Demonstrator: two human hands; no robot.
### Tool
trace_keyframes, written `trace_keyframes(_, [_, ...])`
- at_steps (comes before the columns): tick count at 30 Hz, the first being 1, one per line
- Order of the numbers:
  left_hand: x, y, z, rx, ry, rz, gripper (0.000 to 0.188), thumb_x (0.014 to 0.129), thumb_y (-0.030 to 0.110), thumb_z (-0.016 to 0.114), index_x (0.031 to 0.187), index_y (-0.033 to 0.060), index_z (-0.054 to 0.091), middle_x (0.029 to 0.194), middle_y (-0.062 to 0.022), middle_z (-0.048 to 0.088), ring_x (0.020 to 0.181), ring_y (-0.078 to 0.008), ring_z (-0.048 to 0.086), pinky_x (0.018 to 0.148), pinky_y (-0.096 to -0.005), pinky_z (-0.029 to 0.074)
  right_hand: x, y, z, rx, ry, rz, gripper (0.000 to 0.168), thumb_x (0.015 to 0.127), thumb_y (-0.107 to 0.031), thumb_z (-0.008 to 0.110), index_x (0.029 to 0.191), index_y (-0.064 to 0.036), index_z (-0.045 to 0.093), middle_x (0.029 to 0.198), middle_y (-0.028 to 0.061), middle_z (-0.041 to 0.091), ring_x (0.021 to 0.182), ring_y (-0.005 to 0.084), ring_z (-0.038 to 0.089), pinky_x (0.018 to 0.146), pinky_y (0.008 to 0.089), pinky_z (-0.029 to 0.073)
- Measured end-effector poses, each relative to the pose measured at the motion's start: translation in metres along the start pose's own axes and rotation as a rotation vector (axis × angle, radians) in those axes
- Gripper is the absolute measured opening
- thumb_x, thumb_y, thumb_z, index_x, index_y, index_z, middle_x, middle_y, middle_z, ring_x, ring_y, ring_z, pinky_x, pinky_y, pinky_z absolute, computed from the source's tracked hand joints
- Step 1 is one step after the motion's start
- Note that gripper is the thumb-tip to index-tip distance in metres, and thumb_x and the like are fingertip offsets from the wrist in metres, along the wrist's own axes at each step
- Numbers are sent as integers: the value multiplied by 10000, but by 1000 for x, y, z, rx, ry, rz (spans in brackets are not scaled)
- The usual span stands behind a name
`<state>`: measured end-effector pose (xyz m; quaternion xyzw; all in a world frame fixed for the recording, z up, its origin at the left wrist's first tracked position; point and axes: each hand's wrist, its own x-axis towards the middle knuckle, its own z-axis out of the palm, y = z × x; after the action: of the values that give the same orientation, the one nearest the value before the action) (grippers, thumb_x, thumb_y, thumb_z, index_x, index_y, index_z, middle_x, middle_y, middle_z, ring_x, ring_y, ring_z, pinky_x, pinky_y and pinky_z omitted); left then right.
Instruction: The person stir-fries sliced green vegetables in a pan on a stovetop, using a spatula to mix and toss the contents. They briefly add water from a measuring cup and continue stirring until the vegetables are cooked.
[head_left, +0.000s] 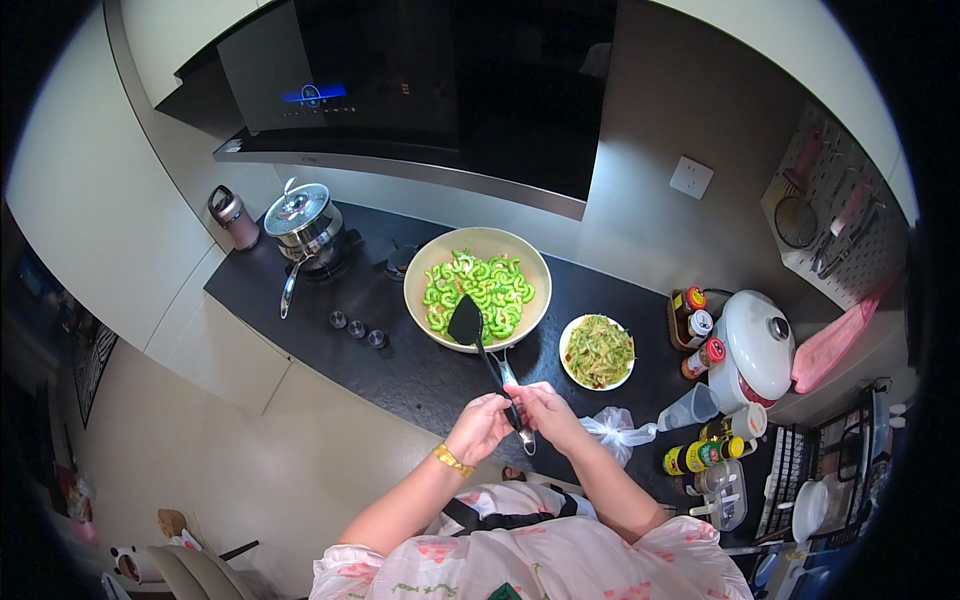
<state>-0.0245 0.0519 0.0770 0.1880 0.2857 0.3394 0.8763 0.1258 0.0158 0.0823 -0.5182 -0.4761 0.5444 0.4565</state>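
A cream-coloured frying pan (534, 266) holds sliced green vegetable pieces (491, 285), curved like bitter gourd or celery, with small pale bits among them. A black spatula (466, 322) reaches over the pan's near rim, its blade in front of the vegetables. My left hand (480, 429) has its fingers on the spatula's handle. From the other side, my right hand (546, 415) also grips that handle, higher up towards the blade. Below both hands runs the pan's metal handle (506, 366), partly hidden, its end pointing towards me. Whether the right hand also touches it is unclear.
Left of the pan stands a lidded steel saucepan (306, 225) beside a pink flask (236, 221). To the right are a plate of shredded vegetables (598, 352), a knotted plastic bag (616, 433), a plastic cup (690, 406), several bottles (701, 456) and a white lidded pot (754, 345).
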Motion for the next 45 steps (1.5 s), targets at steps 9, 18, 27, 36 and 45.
trace_keyframes(9, [-24,37,-34,-19,4,-11,151,907,62,435,1056,37,435,796,-50,508,511,-82,428,427,-204,402,9,37,-1,616,-184,547,282,939,-322,496,1136,-120,490,976,83,627,718,141,601,531,252,491])
trace_keyframes(18, [-64,85,-15,110,164,128,123,938,116,430,1038,51,460,748,-11,469,463,-44,324,375,-170,238,22,-27,-22,643,-144,627,169,869,-104,581,819,-122,421,616,-17,447,407,25,332,306,173,224])
trace_keyframes(27, [-100,119,19,94,162,357,172,944,142,430,1062,26,477,746,-42,494,458,-54,347,365,-177,243,106,-48,-38,638,-349,622,265,864,-144,579,651,-128,423,505,-54,375,359,35,304,301,181,216])
trace_keyframes(36, [-129,125,34,71,95,369,182,940,141,436,1073,23,474,752,-36,484,458,-53,344,368,-175,236,23,-54,-52,607,-162,546,200,842,-97,589,724,-102,427,555,-30,405,401,24,332,303,173,225])
trace_keyframes(45, [-125,114,22,33,166,385,198,940,138,443,1078,3,483,761,-44,477,471,-46,330,371,-168,233,109,-40,-56,456,-293,441,181,849,-129,582,724,-107,452,534,-32,422,377,32,356,305,171,230])
